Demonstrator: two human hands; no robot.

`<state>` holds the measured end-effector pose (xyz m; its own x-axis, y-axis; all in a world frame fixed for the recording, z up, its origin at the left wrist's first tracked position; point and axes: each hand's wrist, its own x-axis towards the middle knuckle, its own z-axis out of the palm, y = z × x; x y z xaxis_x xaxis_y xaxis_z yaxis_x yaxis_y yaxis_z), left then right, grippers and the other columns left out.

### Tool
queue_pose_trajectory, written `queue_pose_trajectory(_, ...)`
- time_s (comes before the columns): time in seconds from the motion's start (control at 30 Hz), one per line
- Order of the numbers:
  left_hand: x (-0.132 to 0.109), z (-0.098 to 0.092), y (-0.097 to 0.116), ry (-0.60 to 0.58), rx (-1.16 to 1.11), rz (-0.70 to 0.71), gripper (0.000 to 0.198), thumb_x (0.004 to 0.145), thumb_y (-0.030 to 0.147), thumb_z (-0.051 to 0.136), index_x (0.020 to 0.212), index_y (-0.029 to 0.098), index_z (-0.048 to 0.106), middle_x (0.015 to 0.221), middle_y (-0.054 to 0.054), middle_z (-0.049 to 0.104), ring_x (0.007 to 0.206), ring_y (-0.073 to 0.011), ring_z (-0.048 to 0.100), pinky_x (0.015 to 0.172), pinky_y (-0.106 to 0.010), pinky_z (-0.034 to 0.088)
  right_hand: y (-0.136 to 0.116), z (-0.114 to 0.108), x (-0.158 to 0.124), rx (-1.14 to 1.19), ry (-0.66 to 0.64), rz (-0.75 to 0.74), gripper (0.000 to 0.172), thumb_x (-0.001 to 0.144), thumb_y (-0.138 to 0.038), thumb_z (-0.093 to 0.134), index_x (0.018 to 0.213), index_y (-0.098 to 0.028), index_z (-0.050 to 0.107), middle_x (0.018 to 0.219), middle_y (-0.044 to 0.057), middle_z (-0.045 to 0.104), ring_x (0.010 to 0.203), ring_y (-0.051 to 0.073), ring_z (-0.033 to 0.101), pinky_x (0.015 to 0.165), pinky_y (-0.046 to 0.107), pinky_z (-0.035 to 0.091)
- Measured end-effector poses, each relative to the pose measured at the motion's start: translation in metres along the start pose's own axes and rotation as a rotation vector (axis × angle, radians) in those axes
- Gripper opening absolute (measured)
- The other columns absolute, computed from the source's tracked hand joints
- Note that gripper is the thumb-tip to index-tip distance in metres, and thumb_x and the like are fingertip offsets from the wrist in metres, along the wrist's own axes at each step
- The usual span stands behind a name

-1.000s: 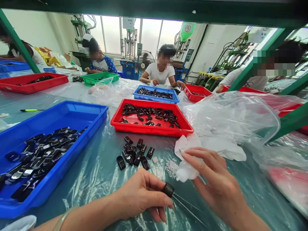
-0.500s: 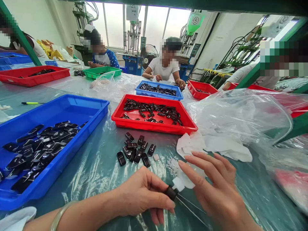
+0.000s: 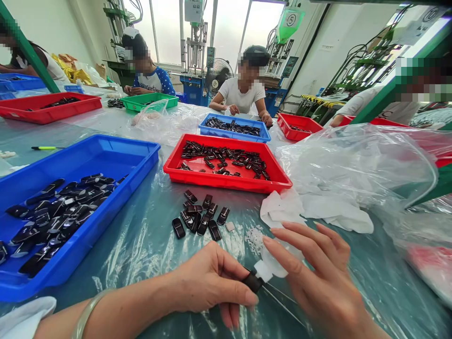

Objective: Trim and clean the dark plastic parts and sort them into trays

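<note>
My left hand point(image 3: 215, 282) pinches a small black part point(image 3: 253, 282) between thumb and fingers. A white piece point(image 3: 263, 270) sits against the black part's upper right end. My right hand point(image 3: 318, 273) is just to the right, its upper fingers spread; thin metal tweezers point(image 3: 282, 303) run from beside the black part to under this hand, where the grip on them is hidden. Small white bits point(image 3: 254, 240) lie beyond the white piece. Several glossy black parts point(image 3: 202, 225) lie loose on the plastic-covered table point(image 3: 151, 254), with a pale square piece point(image 3: 230, 226) beside them.
A blue tray point(image 3: 141, 162) of black parts stands at left, and a red tray point(image 3: 226, 181) of them ahead. White cloth point(image 3: 335, 214) and clear plastic bags point(image 3: 353, 165) lie at right. Across the table, people sit near a smaller blue tray point(image 3: 235, 134) and a green tray point(image 3: 167, 102).
The view has shifted slightly. Both hands keep nearly the same pose, with the black part still in my left hand.
</note>
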<state>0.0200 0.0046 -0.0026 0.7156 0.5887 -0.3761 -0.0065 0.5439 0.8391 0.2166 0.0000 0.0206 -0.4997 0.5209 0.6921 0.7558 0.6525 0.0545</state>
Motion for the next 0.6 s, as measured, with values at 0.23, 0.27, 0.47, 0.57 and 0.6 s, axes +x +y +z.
queue_pose_trajectory(0.23,0.000,-0.001,0.000,0.003,-0.005,-0.018,0.017,0.065,0.025,0.067,0.069,0.009,0.067,0.047,0.001,0.057,0.038,-0.0064,0.052,0.042,-0.015,0.044,0.003,-0.002,-0.004,0.028,0.023,-0.032,0.028,0.086,-0.005,0.043,0.093,-0.023,0.063,0.092,0.006,0.067,0.098,0.020,0.056,0.093,0.046,0.031)
queue_pose_trajectory(0.27,0.000,-0.001,0.000,0.002,-0.002,-0.020,0.017,0.065,0.025,0.067,0.068,0.009,0.067,0.046,0.001,0.057,0.038,-0.0065,0.052,0.042,-0.015,0.044,0.003,-0.002,-0.004,0.030,0.019,-0.036,0.027,0.087,-0.006,0.042,0.093,-0.023,0.063,0.092,0.006,0.067,0.099,0.020,0.056,0.093,0.046,0.030)
queue_pose_trajectory(0.47,0.001,-0.002,-0.003,-0.015,0.003,-0.036,0.018,0.066,0.027,0.067,0.068,0.010,0.066,0.046,0.001,0.057,0.037,-0.0067,0.052,0.041,-0.015,0.044,0.005,-0.002,-0.009,0.021,-0.009,-0.034,0.026,0.090,-0.012,0.041,0.093,-0.025,0.063,0.094,0.004,0.067,0.102,0.019,0.056,0.097,0.047,0.027)
queue_pose_trajectory(0.57,0.001,-0.003,-0.004,-0.029,0.019,-0.035,0.019,0.067,0.029,0.067,0.068,0.010,0.066,0.047,0.001,0.057,0.038,-0.0066,0.052,0.041,-0.015,0.043,0.005,0.000,-0.011,-0.003,-0.004,-0.040,0.026,0.089,-0.012,0.042,0.095,-0.026,0.063,0.096,0.003,0.067,0.104,0.018,0.055,0.100,0.047,0.025)
queue_pose_trajectory(0.6,0.001,-0.003,-0.004,-0.030,0.025,-0.038,0.019,0.067,0.029,0.067,0.068,0.010,0.066,0.047,0.001,0.057,0.038,-0.0066,0.052,0.041,-0.015,0.043,0.005,0.000,-0.012,-0.003,-0.004,-0.046,0.026,0.090,-0.012,0.042,0.095,-0.026,0.063,0.096,0.003,0.067,0.105,0.018,0.054,0.100,0.047,0.025)
